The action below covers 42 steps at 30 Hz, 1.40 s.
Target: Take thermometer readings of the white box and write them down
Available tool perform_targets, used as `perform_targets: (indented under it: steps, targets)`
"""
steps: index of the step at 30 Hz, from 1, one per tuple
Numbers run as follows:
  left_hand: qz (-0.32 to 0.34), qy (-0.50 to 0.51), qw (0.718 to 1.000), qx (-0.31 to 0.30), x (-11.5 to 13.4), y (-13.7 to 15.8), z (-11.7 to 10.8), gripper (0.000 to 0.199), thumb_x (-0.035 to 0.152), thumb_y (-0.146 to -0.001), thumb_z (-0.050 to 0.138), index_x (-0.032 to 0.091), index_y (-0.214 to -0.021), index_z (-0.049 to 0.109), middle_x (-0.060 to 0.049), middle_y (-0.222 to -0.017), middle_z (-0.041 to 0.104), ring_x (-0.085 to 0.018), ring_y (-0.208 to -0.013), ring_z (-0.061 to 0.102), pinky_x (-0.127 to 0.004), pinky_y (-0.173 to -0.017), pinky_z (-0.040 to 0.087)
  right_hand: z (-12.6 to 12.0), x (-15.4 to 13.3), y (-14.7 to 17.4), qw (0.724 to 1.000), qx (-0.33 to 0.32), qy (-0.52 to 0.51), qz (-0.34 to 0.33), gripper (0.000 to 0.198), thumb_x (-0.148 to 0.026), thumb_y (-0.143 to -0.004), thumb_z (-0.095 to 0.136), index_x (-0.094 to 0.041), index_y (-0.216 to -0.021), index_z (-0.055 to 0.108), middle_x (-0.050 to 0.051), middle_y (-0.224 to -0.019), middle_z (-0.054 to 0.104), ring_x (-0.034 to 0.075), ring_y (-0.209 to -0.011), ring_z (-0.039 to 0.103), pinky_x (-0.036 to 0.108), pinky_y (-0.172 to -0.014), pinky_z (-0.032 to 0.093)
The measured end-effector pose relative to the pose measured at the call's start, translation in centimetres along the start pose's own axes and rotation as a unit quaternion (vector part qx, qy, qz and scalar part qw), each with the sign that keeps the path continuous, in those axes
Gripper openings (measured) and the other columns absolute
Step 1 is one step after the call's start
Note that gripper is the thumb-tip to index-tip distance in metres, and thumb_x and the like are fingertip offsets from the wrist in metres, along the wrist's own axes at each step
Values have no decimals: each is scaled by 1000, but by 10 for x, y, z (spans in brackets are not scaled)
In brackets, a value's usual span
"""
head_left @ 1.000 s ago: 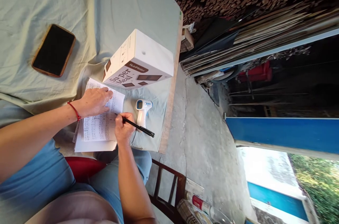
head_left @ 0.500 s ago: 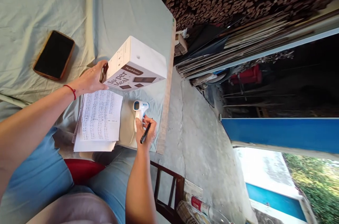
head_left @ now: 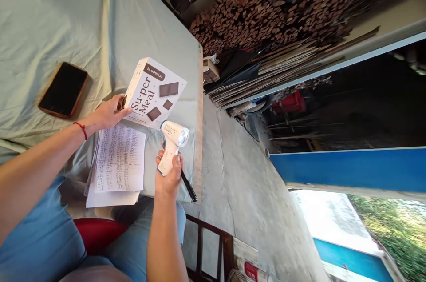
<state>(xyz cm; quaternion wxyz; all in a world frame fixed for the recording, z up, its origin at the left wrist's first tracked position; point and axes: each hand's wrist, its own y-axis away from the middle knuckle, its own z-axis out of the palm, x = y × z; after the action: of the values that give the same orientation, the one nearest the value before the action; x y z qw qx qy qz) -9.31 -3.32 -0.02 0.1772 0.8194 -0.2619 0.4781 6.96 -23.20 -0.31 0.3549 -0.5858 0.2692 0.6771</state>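
Observation:
My left hand [head_left: 111,112], with a red string bracelet at the wrist, is closed on the near left corner of a white "Su-per Meal" box [head_left: 159,93]. Part of its printed front faces up, tilted. In my right hand [head_left: 169,173] is a white and blue infrared thermometer [head_left: 175,135], gripped by its handle, its lit round end turned to the right. A black pen [head_left: 189,186] is also tucked in that hand and sticks out to the lower right. Handwritten sheets of paper [head_left: 120,162] lie stacked just below my left hand.
A phone in a brown case [head_left: 63,89] lies at the left on the cloth-covered table [head_left: 149,20]. The table's right edge borders a concrete floor [head_left: 219,171]. A dark wooden chair [head_left: 228,251] stands at the bottom; stacked firewood [head_left: 246,20] fills the back.
My right hand has turned over and raised the thermometer, so its lit end now shows. The box has rotated in my left hand, exposing more of its front. The camera view has shifted slightly.

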Motion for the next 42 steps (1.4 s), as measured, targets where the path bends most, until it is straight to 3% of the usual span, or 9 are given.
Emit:
perform_targets:
  steps: [5, 11, 25, 32, 42]
  targets:
    - [-5, 13, 1000, 5, -2, 0, 1, 58, 48, -99, 55, 17, -147, 48, -10, -121, 75, -18, -88, 71, -30, -77, 51, 31, 2, 0, 999, -10, -7, 36, 48, -59, -74, 73, -25, -92, 46, 6, -103, 76, 15, -73, 65, 27, -60, 46]
    - [1, 18, 1000, 5, -5, 0, 2, 64, 48, -97, 57, 14, -150, 44, -14, -126, 73, -19, -89, 70, -31, -76, 51, 42, 5, -2, 998, -8, -19, 51, 44, -50, -70, 75, -25, -90, 44, 5, -96, 74, 14, -70, 63, 27, -59, 45]
    - [3, 41, 999, 4, -5, 0, 4, 65, 49, -97, 57, 13, -150, 44, -17, -128, 72, -23, -96, 71, -33, -78, 52, 40, 12, -1, 999, -7, -9, 43, 50, -49, -71, 81, -26, -90, 41, -4, -76, 68, 14, -62, 60, 29, -60, 47]
    - [5, 76, 997, 7, -10, -3, 7, 68, 49, -94, 61, 11, -149, 44, -17, -127, 72, -26, -101, 70, -35, -78, 52, 31, 22, -7, 999, -20, -5, 44, 51, -50, -71, 83, -26, -90, 41, -5, -78, 71, 15, -62, 63, 30, -59, 49]
    - [38, 145, 988, 25, -16, -7, 14, 59, 32, -91, 68, 13, -142, 46, -14, -119, 73, -22, -102, 70, -35, -84, 54, 29, 17, 3, 998, -25, 45, 29, 52, -56, -73, 82, -26, -95, 45, -4, -79, 69, 18, -71, 68, 34, -68, 55]
